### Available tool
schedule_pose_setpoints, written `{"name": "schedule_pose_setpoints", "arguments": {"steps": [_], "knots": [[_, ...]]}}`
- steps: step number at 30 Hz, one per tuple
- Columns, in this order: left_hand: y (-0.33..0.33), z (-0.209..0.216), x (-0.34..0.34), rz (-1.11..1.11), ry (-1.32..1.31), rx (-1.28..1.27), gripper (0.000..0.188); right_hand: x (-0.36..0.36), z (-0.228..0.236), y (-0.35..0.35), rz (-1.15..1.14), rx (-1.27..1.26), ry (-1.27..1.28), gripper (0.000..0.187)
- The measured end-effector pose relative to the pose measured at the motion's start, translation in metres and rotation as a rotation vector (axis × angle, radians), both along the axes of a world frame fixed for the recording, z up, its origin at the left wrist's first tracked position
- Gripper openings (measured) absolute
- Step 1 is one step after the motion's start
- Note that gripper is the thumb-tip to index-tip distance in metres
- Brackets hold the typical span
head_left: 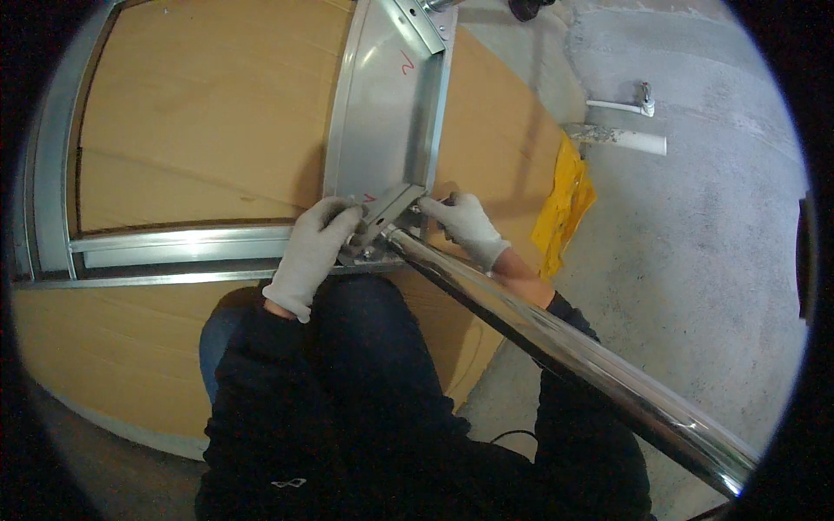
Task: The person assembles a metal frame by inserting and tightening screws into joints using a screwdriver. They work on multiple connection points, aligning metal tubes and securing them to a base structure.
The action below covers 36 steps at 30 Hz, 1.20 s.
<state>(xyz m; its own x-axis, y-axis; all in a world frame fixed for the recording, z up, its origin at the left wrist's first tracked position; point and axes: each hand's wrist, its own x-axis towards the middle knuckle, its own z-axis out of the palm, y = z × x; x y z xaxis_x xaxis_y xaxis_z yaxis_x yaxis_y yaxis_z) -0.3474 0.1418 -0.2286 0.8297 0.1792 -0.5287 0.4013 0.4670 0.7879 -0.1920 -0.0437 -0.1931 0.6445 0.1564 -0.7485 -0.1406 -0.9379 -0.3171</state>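
Observation:
A chrome tubular leg [556,337] slants from the lower right up to the near right corner of a galvanized metal frame. Across that corner sits a grey angled bracket [393,208], and the leg's upper end meets it. My left hand [314,247], in a whitish work glove, pinches at the bracket's left end; its fingertips hide what lies between them. On the other side of the leg, my right hand [467,227], gloved too, has its fingers closed by the bracket's right end. A small dark part shows there, too hidden to name. Bolt heads [368,253] show below the bracket.
The sheet-metal panel [382,113] of the frame carries red marks, with a second bracket [420,26] at its far end. Brown cardboard [200,104] lies beneath the frame. To the right are a yellow plastic piece [563,204] and a white pipe [621,139] on the concrete floor [695,252].

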Motion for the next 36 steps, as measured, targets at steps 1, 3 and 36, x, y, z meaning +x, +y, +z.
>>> {"name": "schedule_pose_setpoints", "arguments": {"steps": [1,3,36], "knots": [[-0.001,-0.001,0.001,-0.010,-0.001,-0.009,0.031,0.001,-0.002,0.000,0.023,-0.014,-0.002,0.045],[0.000,0.005,0.001,-0.007,0.021,-0.037,0.031,0.000,-0.016,0.004,0.216,0.028,-0.265,0.040],[0.006,0.005,-0.003,0.030,-0.025,-0.030,0.031,0.002,0.014,0.017,-0.068,0.344,0.033,0.030]]}}
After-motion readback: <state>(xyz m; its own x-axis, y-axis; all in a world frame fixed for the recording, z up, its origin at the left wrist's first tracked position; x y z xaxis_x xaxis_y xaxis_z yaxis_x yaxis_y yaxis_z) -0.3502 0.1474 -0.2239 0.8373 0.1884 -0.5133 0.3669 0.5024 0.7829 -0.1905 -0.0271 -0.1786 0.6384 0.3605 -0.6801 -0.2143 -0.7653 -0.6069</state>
